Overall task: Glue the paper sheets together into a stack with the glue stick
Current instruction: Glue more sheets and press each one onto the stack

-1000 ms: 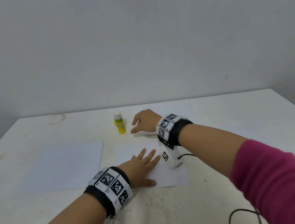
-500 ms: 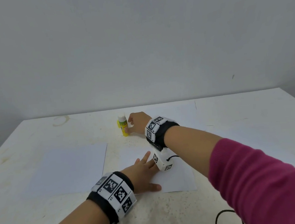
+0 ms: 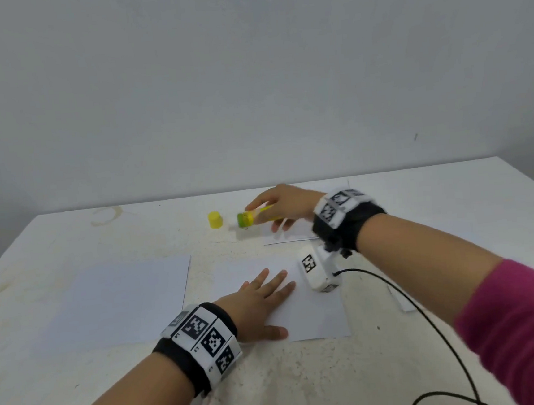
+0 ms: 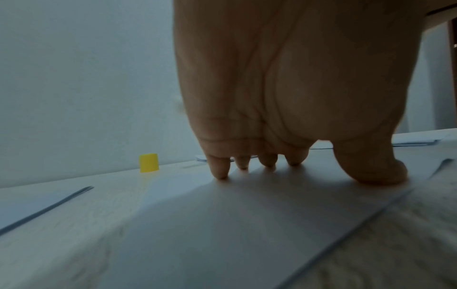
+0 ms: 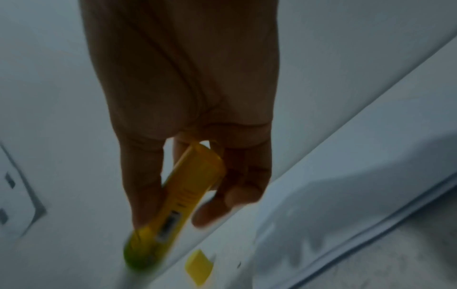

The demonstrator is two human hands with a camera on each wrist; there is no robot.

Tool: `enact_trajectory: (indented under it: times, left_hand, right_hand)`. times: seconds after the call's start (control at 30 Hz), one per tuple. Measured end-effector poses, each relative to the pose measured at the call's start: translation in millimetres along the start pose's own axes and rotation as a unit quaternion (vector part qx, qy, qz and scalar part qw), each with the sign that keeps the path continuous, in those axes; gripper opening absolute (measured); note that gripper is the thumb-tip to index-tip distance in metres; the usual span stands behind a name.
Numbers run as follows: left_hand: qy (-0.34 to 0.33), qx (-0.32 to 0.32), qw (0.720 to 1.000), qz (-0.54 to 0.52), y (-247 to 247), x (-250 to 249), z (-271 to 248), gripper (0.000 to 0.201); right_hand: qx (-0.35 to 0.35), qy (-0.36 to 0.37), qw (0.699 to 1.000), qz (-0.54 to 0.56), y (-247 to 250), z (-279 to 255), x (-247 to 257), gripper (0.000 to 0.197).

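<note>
Glue stick (image 3: pixel 254 217) in hand: the person's right hand (image 3: pixel 283 205) pinches the yellow tube, uncapped and lying nearly level, just beyond the middle paper sheet (image 3: pixel 313 308). Its yellow cap (image 3: pixel 215 220) stands just left of the tube's green tip. The left hand (image 3: pixel 256 298) lies flat on that sheet, fingers straight and spread, pinning it to the white table (image 3: pixel 307 386). Another sheet (image 3: pixel 113 303) lies left of the pinned one; more paper (image 3: pixel 289 234) sits under the right hand. To glue well, I judge the tip should sweep the pinned sheet edge to edge while the flat palm stops it sliding. Label print on the tube is too blurred to read.
</note>
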State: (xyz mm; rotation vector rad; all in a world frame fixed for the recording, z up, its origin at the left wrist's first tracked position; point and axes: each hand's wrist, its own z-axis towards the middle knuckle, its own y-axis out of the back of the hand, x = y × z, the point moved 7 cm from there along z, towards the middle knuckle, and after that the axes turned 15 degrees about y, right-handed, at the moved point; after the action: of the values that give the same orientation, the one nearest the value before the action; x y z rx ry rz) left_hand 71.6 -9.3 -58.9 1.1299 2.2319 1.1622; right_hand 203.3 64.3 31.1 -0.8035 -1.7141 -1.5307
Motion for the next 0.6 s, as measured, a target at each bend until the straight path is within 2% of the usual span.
enact_trajectory:
  times: [0.1, 0.17, 0.33, 0.6]
  left_hand:
    - [0.008, -0.020, 1.000, 0.012, 2, 0, 0, 0.083]
    - [0.020, -0.031, 0.999, 0.013, 4, -2, -2, 0.083]
    - [0.044, -0.076, 0.996, 0.013, 15, -16, -5, 0.084]
    - [0.060, -0.103, 0.993, 0.018, 17, -21, -7, 0.085]
  right_hand:
    - [-0.096, -0.003, 0.995, -0.004, 37, -32, -13, 0.036]
    - [-0.131, -0.007, 0.991, 0.002, 47, -52, -24, 0.031]
    - [-0.161, 0.009, 0.987, -0.023, 42, -86, -41, 0.027]
    - [-0.155, 0.052, 0.981, -0.100, 14, -92, -47, 0.023]
